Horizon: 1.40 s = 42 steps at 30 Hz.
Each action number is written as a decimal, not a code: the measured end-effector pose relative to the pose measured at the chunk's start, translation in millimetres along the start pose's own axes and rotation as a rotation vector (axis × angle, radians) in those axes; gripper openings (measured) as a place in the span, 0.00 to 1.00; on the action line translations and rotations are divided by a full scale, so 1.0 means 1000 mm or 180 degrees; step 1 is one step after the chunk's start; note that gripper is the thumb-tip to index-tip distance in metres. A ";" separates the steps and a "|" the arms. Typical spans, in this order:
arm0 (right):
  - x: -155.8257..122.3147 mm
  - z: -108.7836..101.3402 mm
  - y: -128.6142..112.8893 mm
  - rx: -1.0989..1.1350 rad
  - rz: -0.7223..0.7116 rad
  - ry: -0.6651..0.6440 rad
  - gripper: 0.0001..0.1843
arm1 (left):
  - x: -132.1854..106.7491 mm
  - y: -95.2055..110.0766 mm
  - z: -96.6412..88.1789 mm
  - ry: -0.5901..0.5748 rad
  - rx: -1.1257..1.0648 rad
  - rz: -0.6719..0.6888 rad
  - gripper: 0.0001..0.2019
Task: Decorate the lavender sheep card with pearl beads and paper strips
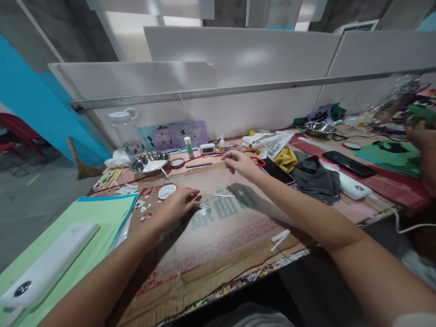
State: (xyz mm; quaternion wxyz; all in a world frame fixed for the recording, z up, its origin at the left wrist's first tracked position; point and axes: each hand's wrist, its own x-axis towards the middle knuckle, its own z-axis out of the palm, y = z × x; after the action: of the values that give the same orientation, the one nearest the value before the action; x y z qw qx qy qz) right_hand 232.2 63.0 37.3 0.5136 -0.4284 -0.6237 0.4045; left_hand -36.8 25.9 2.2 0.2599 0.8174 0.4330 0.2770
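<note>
My left hand [180, 203] is low over the plastic-covered work board [218, 247], its fingers bent inward. At its thumb and fingertips is a small black-and-white checkered piece [204, 207], which they appear to pinch against the board. My right hand [240, 164] hovers over the far side of the board, fingers loosely bent and apart, with nothing visible in them. Between the hands lies a thin white strip [225, 195]. A round red-rimmed lid [167, 191] with small bits in it sits beyond my left wrist, near scattered white paper scraps [143, 209].
A steel bowl [150, 162], glue stick [188, 146], small bottle [222, 144] and pen [199, 165] stand or lie along the back. Right are a phone [277, 170], dark cloth [315, 177] and white power bank [350, 184]. Green sheets [81, 213] lie left. Another person's hand [420, 135] is far right.
</note>
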 end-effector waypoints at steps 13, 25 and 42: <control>-0.067 -0.036 0.012 0.0742 0.1619 -0.4236 0.36 | -0.014 0.007 -0.011 -0.0431 0.0965 -0.0028 0.05; -0.027 0.004 0.056 0.1703 0.1218 -0.2570 0.27 | 0.055 -0.060 -0.136 0.1324 0.1713 -0.0939 0.16; -0.016 0.001 0.071 0.1780 0.1030 -0.1703 0.27 | 0.032 -0.015 -0.091 0.0800 0.1706 -0.0738 0.18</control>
State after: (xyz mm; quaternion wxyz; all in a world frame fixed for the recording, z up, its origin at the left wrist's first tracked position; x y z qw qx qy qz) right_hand 241.1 69.9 -34.9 0.3597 -0.2448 -0.5260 0.7308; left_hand -92.2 77.6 64.1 0.0096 0.7613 0.6097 0.2204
